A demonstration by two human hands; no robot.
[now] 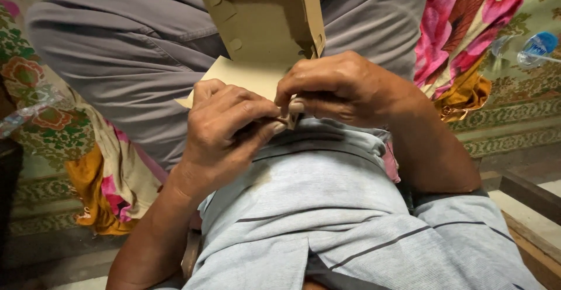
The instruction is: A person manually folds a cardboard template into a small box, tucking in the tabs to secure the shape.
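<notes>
Head view: one flat tan cardboard blank [263,21], die-cut with tabs and slots, is propped on grey-trousered knees [134,56]. Its near edge is pinched by the left hand [225,129] and right hand [339,88], fingertips together. Floral cloth [467,27] lies around; a clear plastic bottle [534,47] is seen far right.

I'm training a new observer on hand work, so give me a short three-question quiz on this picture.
1. True or false: both hands pinch the same edge of the brown cardboard piece.
2. What lies under the person's lap? A) floral cloth B) bare metal C) a white towel
3. Which hand is nearer the plastic bottle?

Key: 1. True: the left hand and the right hand meet at its lower edge. 2. A, the floral cloth. 3. The right hand.
</notes>
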